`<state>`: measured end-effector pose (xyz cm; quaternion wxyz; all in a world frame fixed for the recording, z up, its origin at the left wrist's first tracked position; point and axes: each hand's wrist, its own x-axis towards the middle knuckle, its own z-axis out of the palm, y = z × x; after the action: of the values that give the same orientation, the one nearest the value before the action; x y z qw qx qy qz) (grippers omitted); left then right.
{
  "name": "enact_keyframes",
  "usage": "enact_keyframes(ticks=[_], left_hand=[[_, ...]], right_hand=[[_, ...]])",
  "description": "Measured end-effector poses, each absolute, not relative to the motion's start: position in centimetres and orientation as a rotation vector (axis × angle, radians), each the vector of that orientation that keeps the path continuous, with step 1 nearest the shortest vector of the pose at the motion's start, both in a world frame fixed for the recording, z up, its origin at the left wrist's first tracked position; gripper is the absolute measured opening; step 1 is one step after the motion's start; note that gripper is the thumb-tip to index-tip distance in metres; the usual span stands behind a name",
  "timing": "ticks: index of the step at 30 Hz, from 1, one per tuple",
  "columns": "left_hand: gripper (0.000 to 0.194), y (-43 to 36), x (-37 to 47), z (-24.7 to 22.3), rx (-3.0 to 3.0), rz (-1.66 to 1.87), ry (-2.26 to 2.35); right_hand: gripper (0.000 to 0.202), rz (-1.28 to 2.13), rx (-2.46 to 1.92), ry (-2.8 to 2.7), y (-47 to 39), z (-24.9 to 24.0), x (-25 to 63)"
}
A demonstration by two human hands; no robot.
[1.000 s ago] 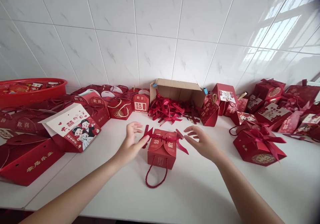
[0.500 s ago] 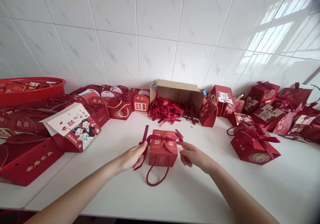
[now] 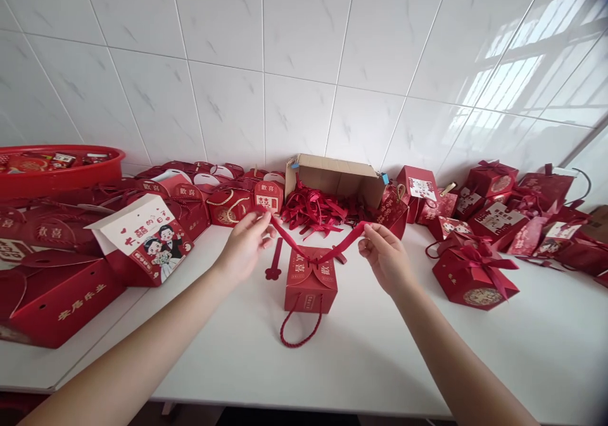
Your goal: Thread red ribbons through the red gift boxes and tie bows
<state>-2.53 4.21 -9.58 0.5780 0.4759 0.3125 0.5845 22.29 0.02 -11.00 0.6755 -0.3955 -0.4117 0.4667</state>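
Note:
A small red gift box [image 3: 310, 294] with gold lettering stands on the white table in front of me. Its twisted cord handle [image 3: 301, 344] hangs down onto the tabletop on the near side. A red ribbon [image 3: 346, 244] runs through the top of the box, and its two ends rise in a V. My left hand [image 3: 247, 244] pinches one end, up and to the left of the box. The other end is pinched by my right hand [image 3: 384, 256], up and to the right. A flat red strip with a flower-shaped end [image 3: 273, 268] lies left of the box.
Behind, a cardboard box [image 3: 337, 168] on its side spills red ribbons [image 3: 313, 211]. Several red gift boxes crowd the left, one with a cartoon couple [image 3: 151, 242]. More boxes fill the right, including one with a bow [image 3: 475, 277]. A red basket [image 3: 61, 179] stands far left.
Both hands have risen from beside the box and moved apart, drawing the ribbon ends up and outward. The flower-ended strip by the left hand now shows fully on the table.

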Motion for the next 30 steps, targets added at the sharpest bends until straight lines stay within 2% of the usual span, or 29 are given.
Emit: enact_keyframes(ticks=[6,12,22,30], left_hand=[[0.018,3.7,-0.7,-5.6,1.325,1.338,0.672],[0.016,3.0,1.0,-3.4,1.473,1.319,0.660],[0.021,3.2,1.7,-2.5,1.663,1.410,0.791],[0.026,3.5,2.4,-3.3,1.714,1.539,0.744]], right_hand=[[0.020,1.016,-0.815,-1.072,0.1,-7.4,21.2],[0.016,0.976,-0.796,-1.135,0.2,-5.9,20.0],[0.012,0.840,-0.721,-1.208,0.2,-4.2,19.6],[0.009,0.878,-0.637,-1.218,0.6,-3.7,19.6]])
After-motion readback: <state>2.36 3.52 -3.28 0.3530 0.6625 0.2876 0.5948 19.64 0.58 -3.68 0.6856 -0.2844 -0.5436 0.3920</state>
